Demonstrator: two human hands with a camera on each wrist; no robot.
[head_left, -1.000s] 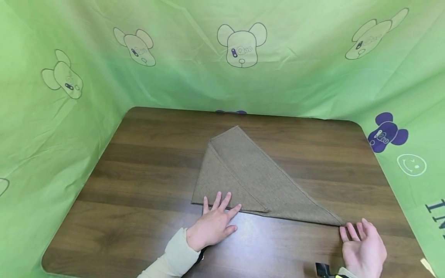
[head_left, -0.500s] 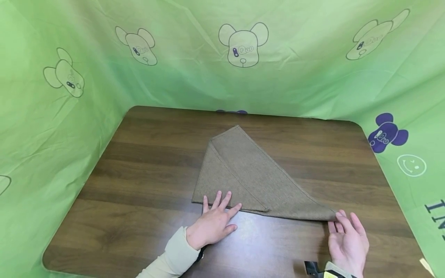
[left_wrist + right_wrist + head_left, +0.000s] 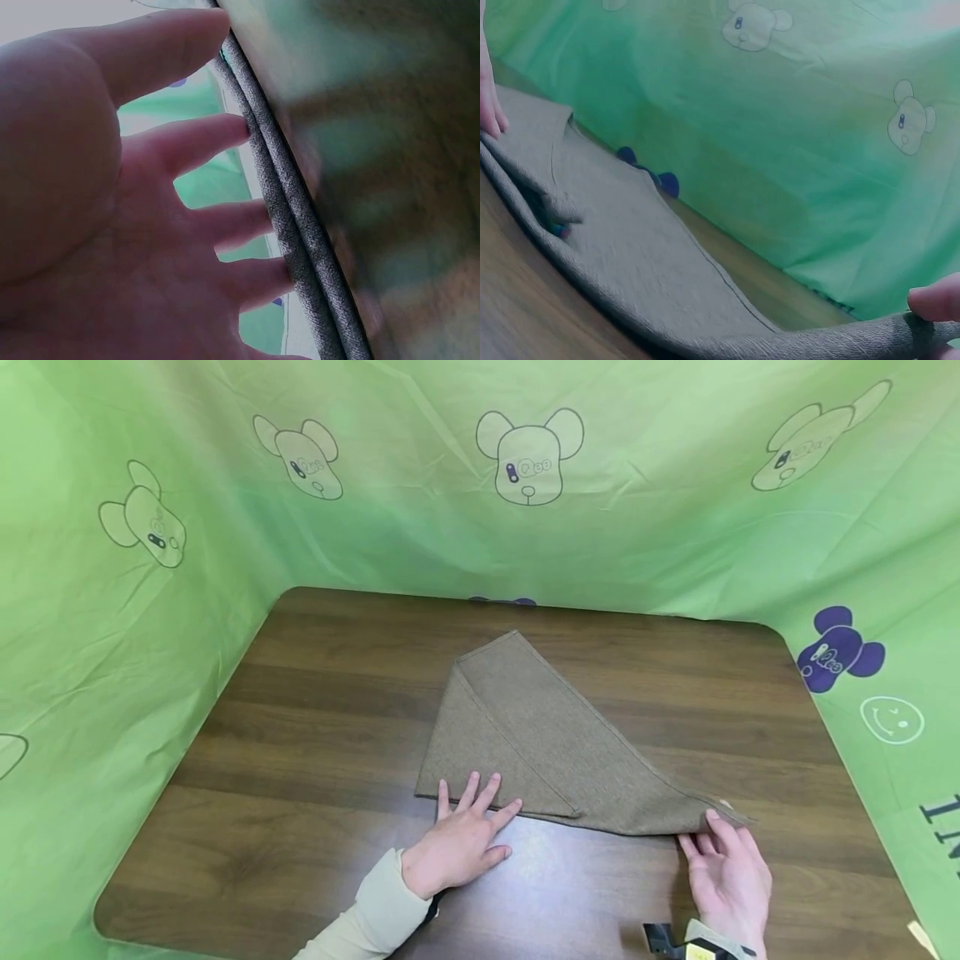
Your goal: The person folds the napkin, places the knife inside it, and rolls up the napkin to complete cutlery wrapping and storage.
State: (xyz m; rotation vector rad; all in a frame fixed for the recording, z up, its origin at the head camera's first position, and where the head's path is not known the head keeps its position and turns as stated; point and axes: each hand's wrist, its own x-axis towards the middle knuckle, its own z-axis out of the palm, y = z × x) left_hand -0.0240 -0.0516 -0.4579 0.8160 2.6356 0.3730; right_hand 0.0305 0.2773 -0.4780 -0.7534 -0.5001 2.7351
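A greyish-brown cloth napkin (image 3: 540,718), folded with one flap lying over the rest, is spread on the wooden table. My left hand (image 3: 461,847) rests with spread, straight fingers on its front edge at the left. In the left wrist view the fingertips lie over the layered hem (image 3: 281,199). My right hand (image 3: 726,872) pinches the cloth near its right corner, thumb on top and fingers underneath. That side is slightly lifted, and the tip sticks out past the hand. The right wrist view shows the thumb (image 3: 936,300) on the cloth's edge, with a gap between the layers farther left.
The brown wooden table (image 3: 300,727) has rounded corners. Green fabric walls (image 3: 405,527) printed with bear heads stand around its back and sides. A small pale object (image 3: 921,937) lies at the right edge.
My right hand has moved left and slightly away from me, pulling in and raising the cloth's right corner. My left hand has stayed in place.
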